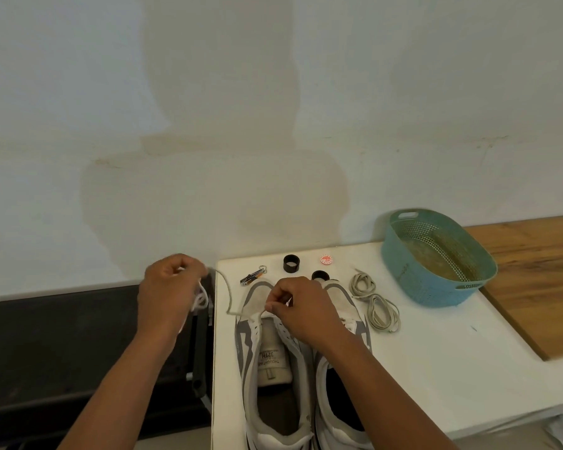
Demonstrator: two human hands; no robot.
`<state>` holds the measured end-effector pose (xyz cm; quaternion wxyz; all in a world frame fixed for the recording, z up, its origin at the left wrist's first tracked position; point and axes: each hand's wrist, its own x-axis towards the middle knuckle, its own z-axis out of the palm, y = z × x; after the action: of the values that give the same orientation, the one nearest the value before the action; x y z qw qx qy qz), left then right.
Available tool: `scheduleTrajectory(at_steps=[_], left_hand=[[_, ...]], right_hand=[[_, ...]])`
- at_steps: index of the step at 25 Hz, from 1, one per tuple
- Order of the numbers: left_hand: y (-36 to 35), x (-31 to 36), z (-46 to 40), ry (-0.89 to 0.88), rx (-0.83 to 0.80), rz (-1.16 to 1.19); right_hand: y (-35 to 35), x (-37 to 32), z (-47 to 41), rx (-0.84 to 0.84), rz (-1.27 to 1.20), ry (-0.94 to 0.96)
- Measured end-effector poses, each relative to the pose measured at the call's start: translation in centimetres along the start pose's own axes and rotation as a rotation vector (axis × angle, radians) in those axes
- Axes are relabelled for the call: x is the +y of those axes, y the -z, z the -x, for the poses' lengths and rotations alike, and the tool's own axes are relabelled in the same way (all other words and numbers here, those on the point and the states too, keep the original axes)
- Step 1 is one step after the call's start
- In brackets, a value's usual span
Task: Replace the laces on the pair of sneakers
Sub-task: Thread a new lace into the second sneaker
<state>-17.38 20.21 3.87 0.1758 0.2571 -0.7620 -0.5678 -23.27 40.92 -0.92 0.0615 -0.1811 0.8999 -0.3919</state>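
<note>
Two grey-and-white sneakers stand side by side on the white table [436, 352], toes away from me. The left sneaker [267, 352] has its tongue showing and a white lace [229, 300] leaving its front eyelets toward the left. My left hand [169, 293] grips a bunch of that lace off the table's left edge. My right hand [299, 310] pinches the lace at the front eyelets. My right forearm partly hides the right sneaker [342, 384]. A coiled beige lace [374, 303] lies to the right of the shoes.
A teal perforated basket [403, 254] sits at the back right, partly over a wooden board [533, 280]. Behind the shoes lie a nail clipper [253, 276], two black rings [291, 263] and a red-and-white cap [326, 259]. A dark piece of furniture [62, 352] stands to the left.
</note>
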Motion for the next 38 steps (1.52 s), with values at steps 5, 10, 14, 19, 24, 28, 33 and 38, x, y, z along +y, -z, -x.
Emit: scheduleTrajectory(at_steps=[5, 10, 14, 19, 24, 28, 33, 38], left_hand=[[-1.1, -1.5, 1.2, -0.186, -0.154, -0.655], [-4.2, -2.1, 2.4, -0.322, -0.389, -0.538], [-5.2, -2.8, 2.4, -0.298, -0.280, -0.547], [-5.5, -3.0, 2.9, -0.277, -0.235, -0.419], [-6.2, -3.2, 3.4, -0.191, -0.280, -0.542], [-7.3, -3.7, 3.8, -0.148, -0.291, -0.730], [-8.6, -3.5, 4.7, -0.170, -0.224, -0.760], [-9.0, -4.1, 4.6, -0.142, -0.183, -0.762]], right_hand=[[-0.1, 0.1, -0.3, -0.021, -0.062, -0.045], [-0.1, 0.1, -0.5, -0.039, -0.112, -0.062], [0.5, -0.5, -0.3, -0.034, -0.149, -0.088], [0.9, -0.7, 0.9, -0.268, 0.206, -0.191], [0.1, -0.3, 1.2, -0.097, 0.279, -0.222], [0.2, 0.4, 0.8, -0.091, 0.192, -0.221], [0.1, 0.5, 0.8, -0.087, 0.177, -0.213], [0.0, 0.5, 0.8, -0.085, 0.174, -0.239]])
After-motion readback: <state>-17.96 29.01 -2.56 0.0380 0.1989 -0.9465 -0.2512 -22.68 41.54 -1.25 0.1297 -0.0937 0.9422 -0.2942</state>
